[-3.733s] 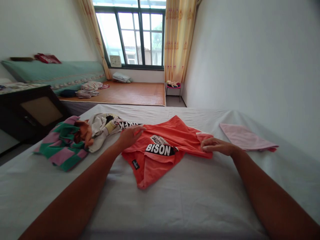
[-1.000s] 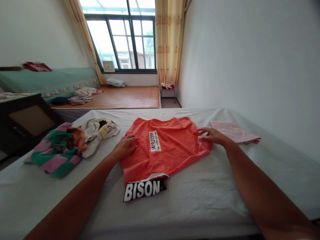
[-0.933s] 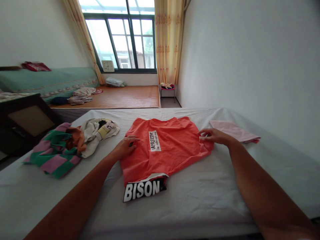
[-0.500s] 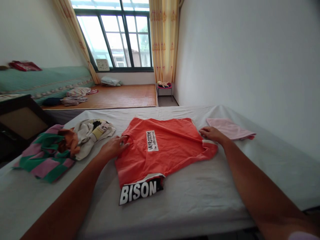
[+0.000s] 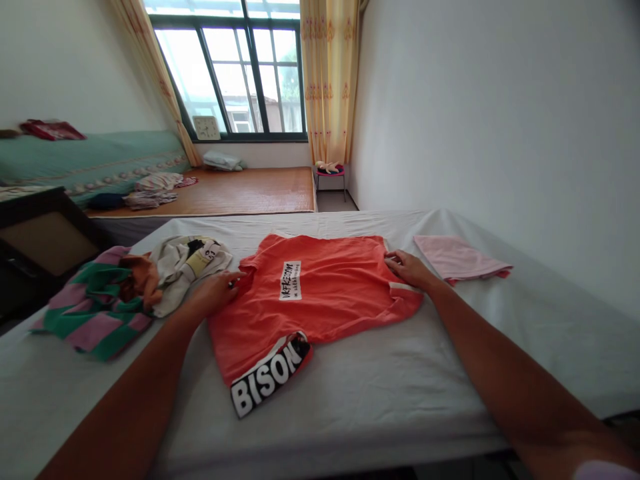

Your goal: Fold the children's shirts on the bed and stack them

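An orange-red T-shirt (image 5: pixel 340 287) lies spread sideways on the white sheet, a white printed label on its chest. Its near sleeve ends in a black band lettered BISON, slanting toward me. My left hand (image 5: pixel 220 291) pinches the shirt's left end around the collar. At the opposite end, my right hand (image 5: pixel 407 267) has its fingers closed on the edge by the hem. Just beyond my right hand rests a folded pink cloth (image 5: pixel 460 257). Beside my left forearm is a rumpled green-and-pink checked garment (image 5: pixel 103 310), with a cream garment (image 5: pixel 173 267) against it.
The white-sheeted bed (image 5: pixel 370 407) runs up to the wall on the right. Behind it stands another bed with a brown mat (image 5: pixel 255 190), with clothes and a pillow on it. A dark wooden cabinet (image 5: pixel 45 243) is at the left. A small stool (image 5: pixel 330 172) stands under the curtain.
Both hands have shifted left, and the T-shirt has slid left with them. The shirt looks flatter and wider at the near side, and the BISON sleeve has swung to a steeper slant.
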A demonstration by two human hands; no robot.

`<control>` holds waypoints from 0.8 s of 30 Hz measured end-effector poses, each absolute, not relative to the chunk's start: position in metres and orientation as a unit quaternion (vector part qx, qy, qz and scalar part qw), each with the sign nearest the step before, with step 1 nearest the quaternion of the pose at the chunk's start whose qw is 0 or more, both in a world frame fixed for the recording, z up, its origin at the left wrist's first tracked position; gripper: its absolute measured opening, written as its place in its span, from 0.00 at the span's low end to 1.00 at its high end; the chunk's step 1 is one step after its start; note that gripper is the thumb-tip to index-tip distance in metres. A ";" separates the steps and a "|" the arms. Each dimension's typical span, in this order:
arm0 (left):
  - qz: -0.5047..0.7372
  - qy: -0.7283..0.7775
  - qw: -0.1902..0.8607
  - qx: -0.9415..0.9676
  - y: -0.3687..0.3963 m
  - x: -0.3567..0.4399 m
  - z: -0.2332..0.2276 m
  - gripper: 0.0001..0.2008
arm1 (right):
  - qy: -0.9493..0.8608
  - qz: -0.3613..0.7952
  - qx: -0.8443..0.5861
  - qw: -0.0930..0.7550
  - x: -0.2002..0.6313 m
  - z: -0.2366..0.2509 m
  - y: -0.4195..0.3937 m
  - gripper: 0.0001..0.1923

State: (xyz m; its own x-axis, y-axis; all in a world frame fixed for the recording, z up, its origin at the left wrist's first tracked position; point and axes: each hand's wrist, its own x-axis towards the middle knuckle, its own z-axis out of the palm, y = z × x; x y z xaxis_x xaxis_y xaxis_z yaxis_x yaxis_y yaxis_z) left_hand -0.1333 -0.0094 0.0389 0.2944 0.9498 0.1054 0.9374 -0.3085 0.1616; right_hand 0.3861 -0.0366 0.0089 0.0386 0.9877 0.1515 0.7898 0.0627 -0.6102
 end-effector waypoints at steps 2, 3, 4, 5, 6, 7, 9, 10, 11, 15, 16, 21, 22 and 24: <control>0.128 0.552 0.022 0.824 -0.012 -0.130 0.040 0.23 | -0.669 0.182 -0.658 0.294 0.384 0.007 -0.036 0.19; 0.146 0.529 0.030 0.836 -0.015 -0.124 0.043 0.22 | -0.668 0.183 -0.657 0.298 0.382 0.005 -0.036 0.21; 0.154 0.504 0.055 0.848 -0.021 -0.117 0.047 0.22 | -0.667 0.184 -0.656 0.302 0.379 0.004 -0.036 0.22; 0.149 0.480 0.097 0.859 -0.028 -0.107 0.053 0.21 | -0.667 0.184 -0.656 0.303 0.377 0.003 -0.035 0.23; 0.129 0.452 0.154 0.869 -0.036 -0.097 0.059 0.21 | -0.668 0.181 -0.655 0.302 0.374 0.002 -0.035 0.23; 0.097 0.416 0.218 0.877 -0.045 -0.086 0.066 0.20 | -0.671 0.177 -0.655 0.300 0.372 0.002 -0.034 0.22; 0.032 0.325 0.313 0.892 -0.064 -0.065 0.078 0.20 | -0.675 0.164 -0.658 0.290 0.370 0.004 -0.034 0.21; 0.002 0.282 0.340 0.897 -0.073 -0.056 0.083 0.20 | -0.675 0.150 -0.663 0.285 0.371 0.006 -0.034 0.20; -0.019 0.248 0.355 0.901 -0.081 -0.049 0.087 0.20 | -0.670 0.129 -0.675 0.282 0.374 0.009 -0.034 0.19; -0.054 0.214 0.315 0.923 -0.100 -0.039 0.094 0.30 | -0.600 0.013 -0.740 0.303 0.397 0.024 -0.038 0.17; -0.061 0.219 0.298 0.927 -0.103 -0.040 0.095 0.33 | -0.598 0.012 -0.739 0.309 0.402 0.028 -0.041 0.16; -0.082 0.239 0.238 0.938 -0.116 -0.040 0.092 0.38 | -0.741 0.301 -0.570 0.186 0.401 0.054 -0.062 0.22; -0.079 0.241 0.225 0.941 -0.118 -0.039 0.091 0.37 | -0.759 0.345 -0.533 0.141 0.398 0.059 -0.067 0.23; -0.066 0.237 0.206 0.947 -0.119 -0.035 0.088 0.32 | -0.783 0.368 -0.495 0.081 0.393 0.068 -0.074 0.25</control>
